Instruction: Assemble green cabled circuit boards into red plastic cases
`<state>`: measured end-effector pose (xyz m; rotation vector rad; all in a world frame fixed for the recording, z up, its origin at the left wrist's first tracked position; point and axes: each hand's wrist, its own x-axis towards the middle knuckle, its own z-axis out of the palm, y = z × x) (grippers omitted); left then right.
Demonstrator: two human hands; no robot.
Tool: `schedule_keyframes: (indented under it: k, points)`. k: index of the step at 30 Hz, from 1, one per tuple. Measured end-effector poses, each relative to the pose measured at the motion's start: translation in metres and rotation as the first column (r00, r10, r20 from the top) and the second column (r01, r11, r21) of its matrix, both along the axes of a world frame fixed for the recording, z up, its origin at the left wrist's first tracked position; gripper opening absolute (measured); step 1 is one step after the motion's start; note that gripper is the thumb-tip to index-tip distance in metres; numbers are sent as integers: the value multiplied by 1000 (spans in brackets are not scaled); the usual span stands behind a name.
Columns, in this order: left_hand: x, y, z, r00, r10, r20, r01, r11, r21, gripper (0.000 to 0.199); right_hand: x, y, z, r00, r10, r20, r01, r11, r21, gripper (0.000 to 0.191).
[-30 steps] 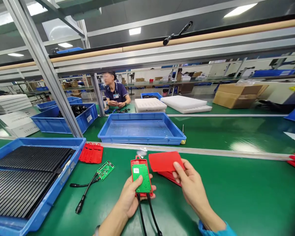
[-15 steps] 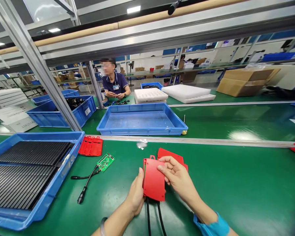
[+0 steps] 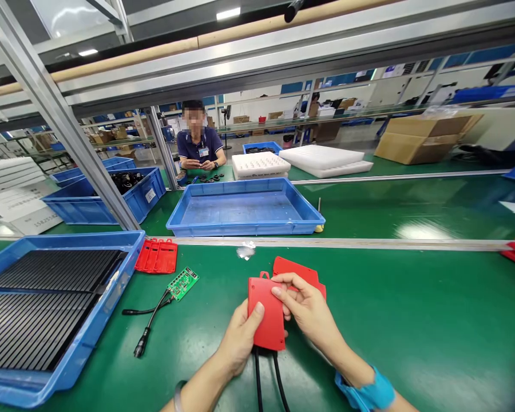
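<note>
A red plastic case [image 3: 268, 323] with two black cables [image 3: 258, 377] leaving its lower end is held between both hands above the green table. My left hand [image 3: 240, 332] is closed round its left side, the thumb lying on the flat cover. At the upper right corner, my right hand [image 3: 306, 303] pinches the case between thumb and fingers. Another red plastic piece [image 3: 298, 270] lies on the table just behind, partly hidden by the right hand. To the left lie a green circuit board [image 3: 182, 283] with black connector leads [image 3: 143, 337] and a red shell [image 3: 157, 256].
At left, a blue tray [image 3: 75, 366] holds black ribbed panels. A second blue tray [image 3: 244, 230] stands beyond the white table strip [image 3: 369, 245]. A metal post [image 3: 75, 134] rises at left. Across the table sits a person [image 3: 199, 146] near white foam blocks [image 3: 261, 166].
My left thumb has moved from the case's left edge onto its cover. The gap along that edge no longer shows. The person opposite has turned their head.
</note>
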<state>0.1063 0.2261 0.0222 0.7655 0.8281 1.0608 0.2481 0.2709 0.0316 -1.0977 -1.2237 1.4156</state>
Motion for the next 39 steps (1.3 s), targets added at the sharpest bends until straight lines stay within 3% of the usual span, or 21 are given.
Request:
schedule_keyframes:
  k: [13,18,23,26,28,30,32,34,35,37,39]
  points:
    - [-1,0,4,1000,-10,4,10,998,62,50,-1,1,-1,999,-16,-39,15,999,-35,37]
    - [-8,1,-8,988,-21,-156,46,986,159,53,0,4,-2,997,-51,-59,50,998,-23,42]
    - [-14,2,-17,967,-101,-233,147,971,189,60,5,4,1,968,253,-6,-253,966,-63,36]
    - [-16,3,-16,921,-85,-381,198,943,268,58,8,6,0,978,207,-13,-207,978,-15,38]
    - [-21,3,-11,862,33,-506,171,920,351,54,10,9,-2,986,148,-82,-155,984,-92,39]
    - [-28,3,-5,785,193,-589,189,831,524,50,11,12,-4,972,100,-213,-150,961,-231,36]
    - [-35,2,2,741,284,-609,316,652,689,48,8,12,-7,933,53,-356,-181,923,-339,30]
    - [-36,2,8,750,307,-586,415,472,778,46,1,7,-11,892,48,-450,-240,893,-381,28]
    - [-35,1,10,769,319,-554,414,412,812,43,-4,3,-13,879,59,-473,-267,883,-387,27]
    - [-30,0,12,824,331,-459,341,358,869,35,-15,-6,-18,868,87,-488,-306,869,-389,27]
    - [-25,-2,12,874,333,-355,229,362,904,27,-25,-14,-21,892,121,-436,-302,878,-372,34]
